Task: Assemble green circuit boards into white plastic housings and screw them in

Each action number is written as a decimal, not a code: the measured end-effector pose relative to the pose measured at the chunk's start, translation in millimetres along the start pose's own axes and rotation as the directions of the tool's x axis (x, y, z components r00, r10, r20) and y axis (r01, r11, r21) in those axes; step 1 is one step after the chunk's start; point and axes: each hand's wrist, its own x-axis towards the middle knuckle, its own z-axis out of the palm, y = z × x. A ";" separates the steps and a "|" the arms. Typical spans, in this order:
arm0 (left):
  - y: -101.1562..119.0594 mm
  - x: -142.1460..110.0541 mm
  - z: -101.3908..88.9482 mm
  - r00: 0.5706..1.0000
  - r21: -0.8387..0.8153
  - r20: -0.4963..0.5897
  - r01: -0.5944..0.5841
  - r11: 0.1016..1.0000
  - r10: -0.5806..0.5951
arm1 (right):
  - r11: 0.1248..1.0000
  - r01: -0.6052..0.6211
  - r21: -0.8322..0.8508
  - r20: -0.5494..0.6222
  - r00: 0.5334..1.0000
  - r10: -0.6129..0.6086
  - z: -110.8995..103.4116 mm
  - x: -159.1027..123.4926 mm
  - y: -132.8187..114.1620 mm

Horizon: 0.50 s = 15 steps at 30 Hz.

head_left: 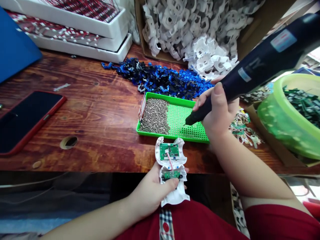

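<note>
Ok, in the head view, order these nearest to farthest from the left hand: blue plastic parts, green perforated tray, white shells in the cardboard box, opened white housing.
1. Opened white housing: held in the left hand.
2. Green perforated tray: just beyond the housing.
3. Blue plastic parts: piled behind the tray.
4. White shells: in the cardboard box at the back.

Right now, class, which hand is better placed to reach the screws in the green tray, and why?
Probably the right hand: it grips a dark handheld tool whose tip is over the green tray, near the screws. The left hand, nearer the body, holds the open white casing.
</note>
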 end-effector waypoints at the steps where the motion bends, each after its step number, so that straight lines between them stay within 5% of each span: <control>1: -0.3 0.1 0.0 1.000 -0.004 0.004 0.002 1.000 -0.002 | 1.000 -0.002 -0.007 -0.001 1.000 0.002 0.6 -1.0 -0.1; 15: -2.3 0.2 5.7 0.997 0.053 -0.021 -0.077 0.996 0.078 | 0.932 0.147 0.330 -0.027 0.989 -0.146 7.5 1.4 6.3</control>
